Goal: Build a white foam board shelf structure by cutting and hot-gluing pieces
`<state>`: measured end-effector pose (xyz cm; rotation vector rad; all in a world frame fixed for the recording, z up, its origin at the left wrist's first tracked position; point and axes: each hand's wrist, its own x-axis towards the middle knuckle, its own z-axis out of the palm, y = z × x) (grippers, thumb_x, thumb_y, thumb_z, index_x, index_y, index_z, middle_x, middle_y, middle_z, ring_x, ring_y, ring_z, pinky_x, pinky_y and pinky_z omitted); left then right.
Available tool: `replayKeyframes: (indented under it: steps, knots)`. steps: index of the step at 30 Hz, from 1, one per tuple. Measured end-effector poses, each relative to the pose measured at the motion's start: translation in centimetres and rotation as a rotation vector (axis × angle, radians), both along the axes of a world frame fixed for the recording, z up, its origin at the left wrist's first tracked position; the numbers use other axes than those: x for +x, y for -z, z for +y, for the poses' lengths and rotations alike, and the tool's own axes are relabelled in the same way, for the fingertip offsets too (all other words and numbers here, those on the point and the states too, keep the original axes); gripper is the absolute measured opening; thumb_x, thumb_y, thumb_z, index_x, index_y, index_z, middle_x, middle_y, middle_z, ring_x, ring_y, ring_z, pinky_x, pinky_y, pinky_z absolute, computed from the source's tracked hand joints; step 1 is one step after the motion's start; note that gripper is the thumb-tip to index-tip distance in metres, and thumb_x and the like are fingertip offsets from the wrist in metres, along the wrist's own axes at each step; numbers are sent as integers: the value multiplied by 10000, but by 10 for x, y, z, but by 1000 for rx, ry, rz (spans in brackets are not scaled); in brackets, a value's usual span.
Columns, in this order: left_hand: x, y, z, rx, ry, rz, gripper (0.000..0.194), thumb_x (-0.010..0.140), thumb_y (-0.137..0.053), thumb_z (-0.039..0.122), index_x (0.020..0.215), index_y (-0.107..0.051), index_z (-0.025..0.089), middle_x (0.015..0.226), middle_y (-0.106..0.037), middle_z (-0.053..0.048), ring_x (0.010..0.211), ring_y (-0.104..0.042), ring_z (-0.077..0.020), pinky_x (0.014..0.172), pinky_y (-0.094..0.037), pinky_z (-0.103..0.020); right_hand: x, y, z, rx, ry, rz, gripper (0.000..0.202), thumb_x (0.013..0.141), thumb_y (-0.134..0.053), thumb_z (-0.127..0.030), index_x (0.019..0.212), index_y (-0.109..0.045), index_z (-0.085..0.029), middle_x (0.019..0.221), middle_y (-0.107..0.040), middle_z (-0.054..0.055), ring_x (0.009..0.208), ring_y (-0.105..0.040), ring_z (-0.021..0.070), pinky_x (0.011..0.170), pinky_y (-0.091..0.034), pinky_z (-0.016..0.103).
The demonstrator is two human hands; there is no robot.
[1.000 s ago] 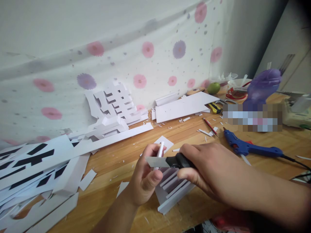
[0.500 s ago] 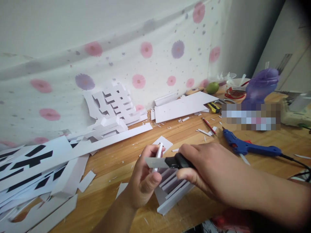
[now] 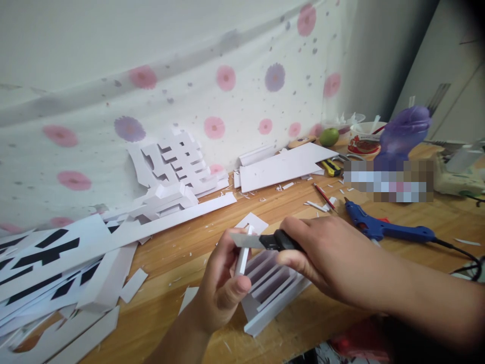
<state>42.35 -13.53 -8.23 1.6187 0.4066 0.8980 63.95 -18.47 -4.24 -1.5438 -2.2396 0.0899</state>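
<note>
Between the thumb and fingers of my left hand point(image 3: 223, 283) is a small white strip point(image 3: 243, 256), held upright at a slant. My right hand point(image 3: 322, 253) grips a black-handled utility knife point(image 3: 279, 240). The knife's wide blade points left and lies across the upper part of the strip. Below both hands, a white slatted piece point(image 3: 275, 308) rests on the wooden table point(image 3: 212, 344), partly covered by my right hand.
White cut-outs and black-marked sheets point(image 3: 53, 247) pile up at the left. A blue glue gun point(image 3: 390, 228) with a cord lies at the right, near a red pencil point(image 3: 324, 196). Behind are white boards point(image 3: 280, 167), a yellow cutter point(image 3: 331, 168), a green fruit point(image 3: 329, 137) and a purple bottle point(image 3: 405, 131).
The knife blade has moved up along the strip towards its top end. More of the strip's lower part now shows below the blade. Both hands keep their grips.
</note>
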Motion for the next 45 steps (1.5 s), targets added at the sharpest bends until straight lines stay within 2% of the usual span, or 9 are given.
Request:
replayKeyframes:
  steps: [11, 17, 21, 31, 35, 37, 39, 42, 45]
  knots:
    - [-3, 5, 0, -22, 11, -15, 484, 842, -600, 581, 1175, -531, 237, 887, -432, -12, 790, -399, -129, 697, -375, -244, -1, 0, 0, -14, -9, 7, 601, 935, -92, -688, 802, -446, -221, 675, -635, 60, 538, -563, 223, 506, -237, 288]
    - [0, -1, -1, -27, 44, -9, 483, 835, -615, 573, 1184, -530, 251, 920, -449, -12, 795, -403, -123, 704, -373, -234, 0, -1, -1, 6, -25, 20, 581, 936, -130, -692, 815, -450, -223, 678, -634, 46, 539, -559, 213, 513, -246, 286]
    - [1, -3, -3, -45, 34, -33, 453, 818, -642, 564, 1125, -550, 244, 908, -446, -11, 819, -409, -128, 741, -391, -225, 0, -2, -1, -2, 12, 5, 612, 935, -86, -688, 800, -450, -216, 669, -630, 58, 540, -562, 215, 511, -242, 285]
    - [-1, -1, -4, -64, 29, -13, 479, 820, -621, 585, 1171, -528, 272, 943, -455, -21, 867, -419, -157, 792, -406, -259, -1, -3, -3, -15, -8, 1, 573, 941, -192, -685, 832, -485, -205, 691, -645, 63, 554, -576, 223, 517, -254, 282]
    - [-3, 0, -3, -36, -23, 52, 542, 781, -629, 639, 1145, -543, 247, 887, -422, -10, 781, -382, -140, 707, -374, -251, 6, 2, 16, -93, 93, -17, 480, 964, -318, -600, 871, -529, -179, 743, -668, 95, 636, -619, 247, 539, -276, 281]
    - [-3, 1, -2, -10, -80, 84, 629, 765, -618, 676, 1205, -537, 233, 878, -427, -10, 749, -366, -133, 683, -356, -255, 18, 9, 33, -161, 166, 35, 416, 978, -354, -521, 873, -551, -170, 788, -677, 110, 699, -628, 254, 557, -293, 279]
    - [-2, 0, -1, -8, -130, 43, 638, 794, -561, 695, 1205, -562, 206, 860, -450, -16, 725, -367, -128, 675, -348, -259, 33, 17, 48, -222, 207, 112, 391, 990, -345, -460, 838, -556, -169, 787, -668, 98, 713, -617, 231, 571, -320, 272]
    - [5, -5, -2, -211, -94, -77, 649, 842, -434, 724, 1099, -631, 161, 785, -497, -25, 647, -386, -111, 635, -342, -261, 47, 26, 61, -237, 215, 163, 417, 996, -308, -456, 785, -530, -172, 710, -622, 63, 644, -573, 189, 567, -346, 266]
    - [11, -11, -3, -478, -12, -186, 701, 827, -408, 755, 987, -663, 122, 695, -509, -23, 550, -383, -86, 560, -315, -243, 46, 26, 57, -211, 206, 197, 406, 999, -290, -448, 791, -506, -173, 677, -575, 39, 611, -528, 163, 560, -360, 263]
